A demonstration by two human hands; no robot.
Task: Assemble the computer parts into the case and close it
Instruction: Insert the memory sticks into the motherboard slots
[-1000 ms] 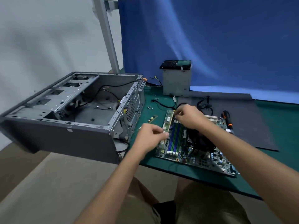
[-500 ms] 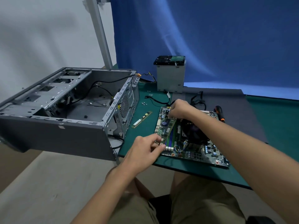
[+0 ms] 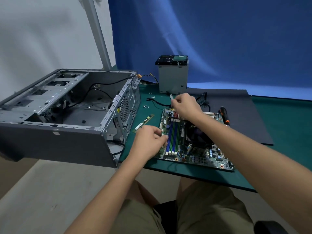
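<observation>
The green motherboard [image 3: 194, 149], with blue and green memory slots and a black cooler fan, lies on the green mat near the front edge. My left hand [image 3: 148, 141] pinches the board's left edge beside the slots. My right hand [image 3: 185, 105] hovers curled over the far end of the slots, and what its fingertips hold is hidden. A loose memory stick [image 3: 145, 121] lies on the mat between the board and the case. The open grey case [image 3: 67, 107] lies on its side at the left, with black cables inside.
A grey drive cage [image 3: 173, 75] with a hard drive on top stands at the back. Loose screws [image 3: 146, 106] and a black cable [image 3: 157, 103] lie near it. A black and orange screwdriver [image 3: 224, 114] rests on a dark grey panel [image 3: 239, 112] at the right.
Both hands held something upright between them at the board's left side a second ago. Now the left hand is at the board's left edge and the right hand at its far end.
</observation>
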